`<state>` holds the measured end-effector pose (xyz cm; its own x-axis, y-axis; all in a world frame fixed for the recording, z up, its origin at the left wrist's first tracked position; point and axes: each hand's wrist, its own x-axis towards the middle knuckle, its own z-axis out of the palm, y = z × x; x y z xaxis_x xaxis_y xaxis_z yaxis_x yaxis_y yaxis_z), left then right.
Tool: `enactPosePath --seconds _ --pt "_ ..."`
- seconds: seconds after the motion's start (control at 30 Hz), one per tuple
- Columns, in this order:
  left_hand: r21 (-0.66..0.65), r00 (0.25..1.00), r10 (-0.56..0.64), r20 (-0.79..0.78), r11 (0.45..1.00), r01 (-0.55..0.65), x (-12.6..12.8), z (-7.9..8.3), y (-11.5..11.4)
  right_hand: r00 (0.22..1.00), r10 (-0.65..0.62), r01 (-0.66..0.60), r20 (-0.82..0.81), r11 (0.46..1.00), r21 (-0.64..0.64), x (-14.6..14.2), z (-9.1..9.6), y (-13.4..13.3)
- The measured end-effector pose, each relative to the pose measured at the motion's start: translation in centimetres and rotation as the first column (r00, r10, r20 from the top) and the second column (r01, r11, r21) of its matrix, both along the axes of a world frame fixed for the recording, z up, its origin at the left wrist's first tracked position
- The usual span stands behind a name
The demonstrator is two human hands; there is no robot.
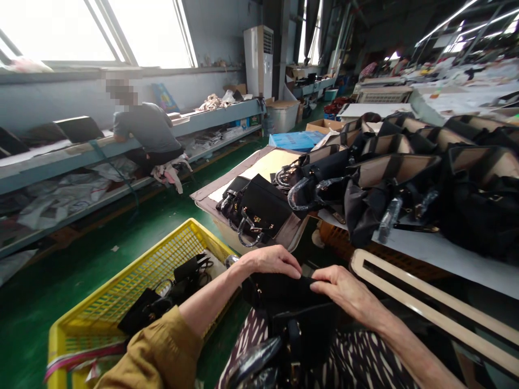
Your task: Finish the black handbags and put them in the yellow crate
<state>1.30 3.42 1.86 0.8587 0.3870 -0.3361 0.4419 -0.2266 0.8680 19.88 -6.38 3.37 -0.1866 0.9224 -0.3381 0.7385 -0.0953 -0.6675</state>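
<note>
A black handbag (306, 329) rests on my lap over patterned fabric, its handle wrapped in clear plastic. My left hand (275, 262) pinches the bag's upper edge from the left, fingers curled down over it. From the right, my right hand (340, 286) grips the same edge between thumb and fingers, close to the left fingertips. The inside of the bag is too dark to make out. Beyond my hands, a black handbag (267, 208) with a gold clasp leans on a low padded surface.
A yellow plastic basket (81, 319) at my left holds several small black bags. Open black bags (397, 167) crowd the table at right, with a pale slotted frame (430, 308) below. A person (148, 129) sits at the long bench (203, 121) by the windows.
</note>
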Motion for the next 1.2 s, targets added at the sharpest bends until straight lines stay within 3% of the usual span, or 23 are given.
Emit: enactPosePath --seconds 0.23,0.47,0.67,0.83,0.93,1.07,1.2 --pt "0.085 0.998 0.011 -0.061 0.996 -0.006 0.9 -0.6 0.1 0.999 0.024 -0.023 0.025 1.0 -0.02 0.3 -0.7 0.5" --pt "0.23 0.997 0.074 0.007 0.97 -0.074 1.1 -0.6 -1.1 0.989 -0.029 0.026 0.144 1.0 0.017 -0.8 0.8 0.5" --pt "0.336 0.995 0.099 -0.024 0.938 -0.086 1.8 -0.1 -2.2 1.0 -0.004 0.005 0.03 1.0 -0.021 -1.6 0.7 1.0" --pt "0.173 1.0 0.018 -0.009 0.985 -0.016 0.3 1.0 0.0 0.999 -0.052 0.052 -0.007 0.998 -0.041 -0.9 -0.4 1.2" --pt "0.099 0.998 0.067 -0.005 0.993 -0.066 -2.3 1.2 1.7 0.996 -0.069 0.064 -0.051 0.995 -0.082 -0.4 -0.8 1.2" --pt "-0.048 0.993 0.116 -0.027 0.992 -0.117 -5.4 -0.1 2.1 0.99 -0.079 0.064 -0.119 0.991 -0.12 0.1 -1.4 1.3" --pt "-0.125 0.978 0.209 0.021 0.971 -0.204 -6.4 -1.9 1.4 0.982 -0.064 0.038 -0.176 0.988 -0.149 0.4 -2.0 1.5"
